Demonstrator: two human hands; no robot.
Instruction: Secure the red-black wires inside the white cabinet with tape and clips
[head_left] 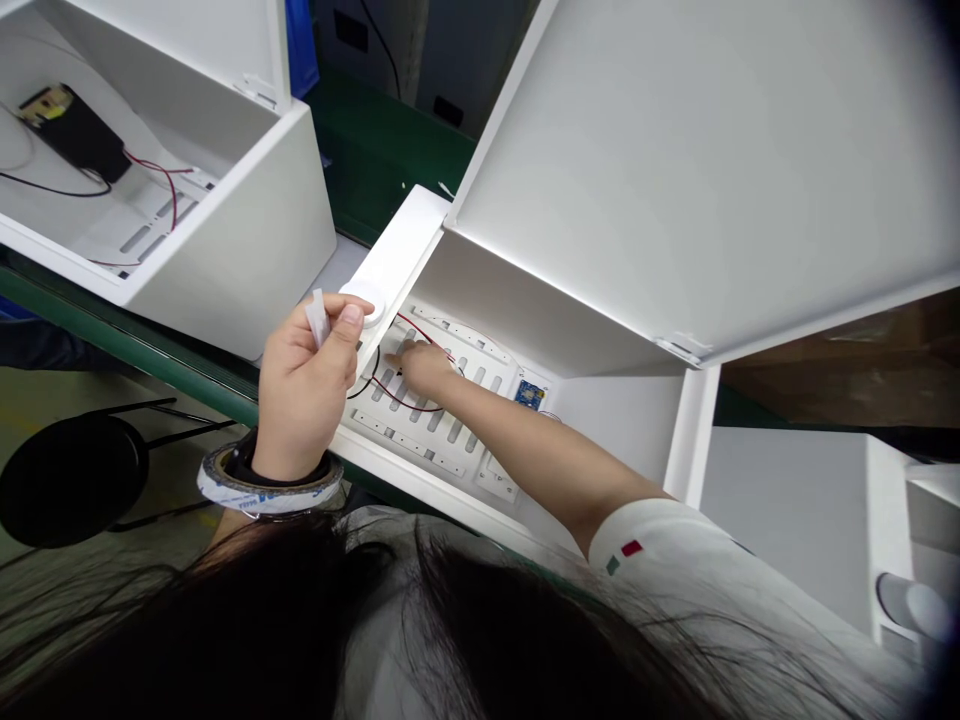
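Note:
My left hand (304, 380) is at the left wall of an open white box (431, 490). Its thumb and forefinger pinch the edge of a round white knob (369, 298) on that wall's outer face. A pale, thin strip (317, 318) sticks up between its fingers. Inside the box, my right hand (426, 370) reaches toward the same wall with its fingers bent inward, and the fingertips are hard to see. Red and black wires (405, 403) run beside it over the slotted floor plate (459, 425). Whether it holds a wire cannot be made out.
The raised lid (675, 170) slants up at the right. A blue circuit board (530, 394) sits inside the box. Another white box (240, 240) at left holds a black device (79, 138). More white casing (802, 520) lies right. A black stool (71, 480) stands below the green bench (225, 385). A tape roll (270, 495) circles my left wrist.

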